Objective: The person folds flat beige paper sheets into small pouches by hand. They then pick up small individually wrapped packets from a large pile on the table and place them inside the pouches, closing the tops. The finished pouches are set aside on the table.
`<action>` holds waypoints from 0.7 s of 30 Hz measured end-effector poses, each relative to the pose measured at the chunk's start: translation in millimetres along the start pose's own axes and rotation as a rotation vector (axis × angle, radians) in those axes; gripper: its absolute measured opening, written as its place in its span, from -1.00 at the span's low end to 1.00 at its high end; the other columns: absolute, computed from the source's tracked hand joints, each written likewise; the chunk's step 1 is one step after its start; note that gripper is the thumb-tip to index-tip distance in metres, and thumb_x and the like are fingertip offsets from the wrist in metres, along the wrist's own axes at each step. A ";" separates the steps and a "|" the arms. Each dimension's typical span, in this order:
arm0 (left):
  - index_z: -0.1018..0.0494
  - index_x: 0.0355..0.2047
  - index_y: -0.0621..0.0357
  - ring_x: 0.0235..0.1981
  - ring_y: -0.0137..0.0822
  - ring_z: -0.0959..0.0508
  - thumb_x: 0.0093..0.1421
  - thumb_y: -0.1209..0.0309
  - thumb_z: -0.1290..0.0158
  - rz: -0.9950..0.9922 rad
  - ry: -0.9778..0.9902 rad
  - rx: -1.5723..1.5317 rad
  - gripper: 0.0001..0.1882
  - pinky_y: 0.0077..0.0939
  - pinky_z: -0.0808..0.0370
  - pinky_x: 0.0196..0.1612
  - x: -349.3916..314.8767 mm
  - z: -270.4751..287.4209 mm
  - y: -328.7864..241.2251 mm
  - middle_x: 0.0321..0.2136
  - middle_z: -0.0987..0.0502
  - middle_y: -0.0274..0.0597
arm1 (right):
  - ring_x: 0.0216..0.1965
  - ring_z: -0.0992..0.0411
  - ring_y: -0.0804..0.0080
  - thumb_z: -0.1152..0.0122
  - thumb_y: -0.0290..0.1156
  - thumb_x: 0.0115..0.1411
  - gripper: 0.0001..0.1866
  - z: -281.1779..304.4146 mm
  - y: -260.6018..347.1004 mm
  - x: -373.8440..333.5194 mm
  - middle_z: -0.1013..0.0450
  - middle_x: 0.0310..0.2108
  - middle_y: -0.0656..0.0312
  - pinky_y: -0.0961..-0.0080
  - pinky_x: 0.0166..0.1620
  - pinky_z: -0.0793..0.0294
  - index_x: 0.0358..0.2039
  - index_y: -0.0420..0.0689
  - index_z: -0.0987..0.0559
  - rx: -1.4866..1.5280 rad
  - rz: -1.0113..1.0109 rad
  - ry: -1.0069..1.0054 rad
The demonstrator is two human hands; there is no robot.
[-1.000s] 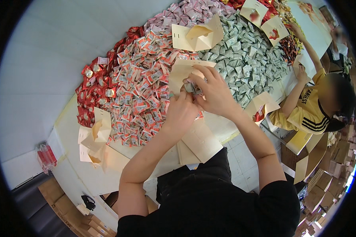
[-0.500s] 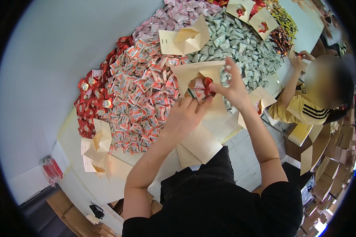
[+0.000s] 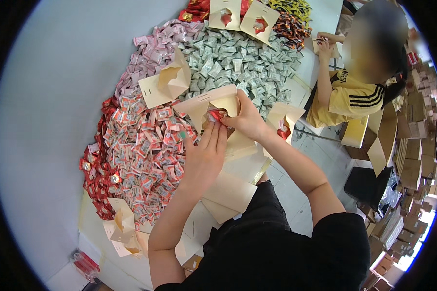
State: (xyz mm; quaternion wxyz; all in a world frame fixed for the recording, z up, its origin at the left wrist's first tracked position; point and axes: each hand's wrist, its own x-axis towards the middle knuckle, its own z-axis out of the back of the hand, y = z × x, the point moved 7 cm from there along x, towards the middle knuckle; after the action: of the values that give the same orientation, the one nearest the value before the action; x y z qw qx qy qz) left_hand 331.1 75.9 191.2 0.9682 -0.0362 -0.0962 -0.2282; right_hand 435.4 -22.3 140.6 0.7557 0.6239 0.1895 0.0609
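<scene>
A cream paperboard box is tilted up in front of me, with small wrapped packets, some red, showing in its opening. My left hand lies over that opening, its fingers stretched out and touching the packets, its thumb held apart. At the box's right side, my right hand grips the edge, with its fingers behind and its thumb at the opening. Left of my hands spreads a pile of orange-and-white packets. Flat cream cartons lie at the table edge close to my body.
Pale green packets, pink packets and red packets are heaped around. Other cream boxes stand on the piles, at the far side, right and near left. A person in yellow works at right.
The view has shifted, so the piles sit further left. My right hand has come from spread above the box to closing on its edge. My left fingers stay at the opening.
</scene>
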 end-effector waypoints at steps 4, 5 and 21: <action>-0.34 0.04 0.32 0.14 -0.32 -0.35 0.13 0.42 0.08 -0.015 0.116 0.075 -0.55 0.56 0.04 0.09 23.7 -1.8 -1.8 0.03 -0.41 -0.09 | -0.24 -0.49 0.33 -0.32 -0.47 -0.10 -0.34 12.8 -7.4 5.3 -0.43 -0.20 0.05 0.43 -0.27 -0.56 0.02 -0.32 -0.25 0.089 -0.006 -0.058; -0.36 0.02 0.32 0.12 -0.32 -0.36 0.13 0.41 0.08 -0.021 0.138 0.103 -0.56 0.55 0.01 0.08 25.4 -4.2 -2.7 0.00 -0.43 -0.10 | -0.23 -0.48 0.34 -0.32 -0.47 -0.10 -0.35 13.8 -11.4 5.4 -0.43 -0.20 0.05 0.44 -0.24 -0.54 0.01 -0.32 -0.26 0.119 0.001 -0.048; -0.39 0.03 0.16 0.19 -0.14 -0.30 0.07 0.44 -0.03 0.182 0.002 -0.230 -0.54 0.10 -0.28 0.10 -19.0 -14.2 20.5 0.12 -0.35 -0.10 | -0.12 -0.49 0.42 -0.18 -0.37 0.18 -0.57 338.7 -183.4 3.8 -0.51 -0.14 0.23 0.47 -0.26 -0.55 0.07 -0.18 -0.42 0.523 -0.224 -0.449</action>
State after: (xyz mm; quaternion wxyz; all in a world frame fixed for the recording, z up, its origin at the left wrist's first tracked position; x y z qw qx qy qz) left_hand 326.0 100.9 172.9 0.9744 -0.1553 -0.0646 -0.1490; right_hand 535.2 -371.9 13.3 0.5952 0.7694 0.0953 -0.2115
